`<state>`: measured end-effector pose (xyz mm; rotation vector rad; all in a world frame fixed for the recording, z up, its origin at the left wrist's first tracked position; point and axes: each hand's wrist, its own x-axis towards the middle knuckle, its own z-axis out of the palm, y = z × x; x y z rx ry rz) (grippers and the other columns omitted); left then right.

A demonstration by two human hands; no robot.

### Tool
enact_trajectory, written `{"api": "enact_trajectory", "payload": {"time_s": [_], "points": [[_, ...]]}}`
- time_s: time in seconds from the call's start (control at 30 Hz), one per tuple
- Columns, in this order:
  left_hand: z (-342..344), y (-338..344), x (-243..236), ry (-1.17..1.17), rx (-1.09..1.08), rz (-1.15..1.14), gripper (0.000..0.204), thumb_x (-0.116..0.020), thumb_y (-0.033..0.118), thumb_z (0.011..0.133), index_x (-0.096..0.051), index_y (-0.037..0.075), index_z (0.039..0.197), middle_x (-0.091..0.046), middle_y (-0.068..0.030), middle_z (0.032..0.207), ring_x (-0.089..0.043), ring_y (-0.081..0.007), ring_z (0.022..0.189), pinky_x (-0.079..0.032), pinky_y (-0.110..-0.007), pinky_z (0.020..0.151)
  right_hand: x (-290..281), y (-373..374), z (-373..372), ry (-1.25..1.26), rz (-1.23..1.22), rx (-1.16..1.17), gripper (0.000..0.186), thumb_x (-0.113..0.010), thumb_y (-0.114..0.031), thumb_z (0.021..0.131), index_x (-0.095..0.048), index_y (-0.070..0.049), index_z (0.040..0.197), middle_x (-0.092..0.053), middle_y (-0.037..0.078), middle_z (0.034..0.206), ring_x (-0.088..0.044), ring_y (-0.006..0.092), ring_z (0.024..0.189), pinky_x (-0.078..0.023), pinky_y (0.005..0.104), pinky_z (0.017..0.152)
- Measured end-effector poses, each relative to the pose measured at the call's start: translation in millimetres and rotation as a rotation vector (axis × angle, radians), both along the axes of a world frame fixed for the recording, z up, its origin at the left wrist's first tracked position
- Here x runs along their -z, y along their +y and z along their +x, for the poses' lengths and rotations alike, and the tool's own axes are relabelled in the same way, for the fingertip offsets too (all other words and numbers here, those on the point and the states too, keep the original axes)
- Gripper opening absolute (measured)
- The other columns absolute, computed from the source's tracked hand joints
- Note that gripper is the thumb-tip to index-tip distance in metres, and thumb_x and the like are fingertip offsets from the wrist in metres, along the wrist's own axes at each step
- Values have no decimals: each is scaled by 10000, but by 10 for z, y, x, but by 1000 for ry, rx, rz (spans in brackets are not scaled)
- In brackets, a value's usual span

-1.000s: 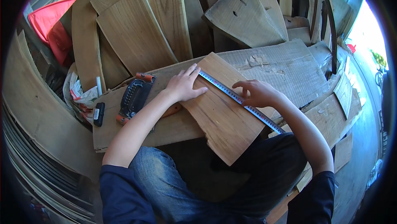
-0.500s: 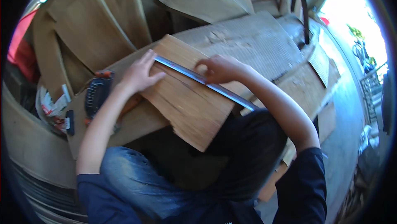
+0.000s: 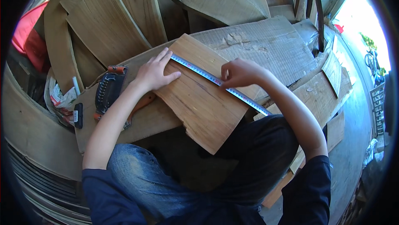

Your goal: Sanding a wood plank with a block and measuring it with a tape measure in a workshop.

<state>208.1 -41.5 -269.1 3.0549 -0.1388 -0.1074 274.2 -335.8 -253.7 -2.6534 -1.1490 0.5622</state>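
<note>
A wooden board (image 3: 203, 96) with a rough, broken near-left edge lies aslant in front of me, its near corner over the gap between my legs. Across it runs a metal measuring tape (image 3: 199, 72), from the far left down toward my right knee. My left hand (image 3: 156, 73) lies on the board's left edge, fingers stretched, tips at the tape's upper end, thumb apart. My right hand (image 3: 245, 73) is over the tape's middle, fingers curled in, fingertips close to its edge. Whatever those fingers may hold is hidden.
Left of the board are a black-and-orange tool (image 3: 109, 90), partly behind my forearm, and a small black object (image 3: 78, 115). Curved wooden panels (image 3: 108, 17) lean at the back. A rough grey plank (image 3: 266, 38) lies beyond the board; offcuts (image 3: 320, 96) are at the right.
The whole view has shifted, so the scene sits farther right. My right hand has moved slightly along the tape toward my knee. My left hand stays at the tape's upper end.
</note>
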Motion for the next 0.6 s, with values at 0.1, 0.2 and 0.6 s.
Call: {"api": "enact_trajectory", "payload": {"time_s": [0.1,0.2,0.6], "points": [[-11,28,63,-45,13,7,848,-563,583,837,-292,102,1481,-243,-89,1557,-349,-298,1372,-374,-435,1082,23,85,-81,-37,-12,-3,321,-730,-377,706,-683,-96,853,-696,111,842,-654,301,810,-507,394,706],[-51,37,85,-166,81,-35,773,-568,556,847,-361,120,1451,-316,-117,1517,-376,-320,1342,-393,-446,1058,-19,103,-136,-79,-54,15,273,-712,-306,671,-678,-99,847,-693,108,836,-650,314,815,-507,410,702],[-479,118,-158,-531,344,-11,265,-735,253,686,-613,21,719,-656,-113,999,-564,-277,1069,-471,-398,844,-221,139,-225,-160,244,-86,185,-619,-120,713,-706,-120,876,-696,62,818,-661,272,800,-521,400,714]]}}
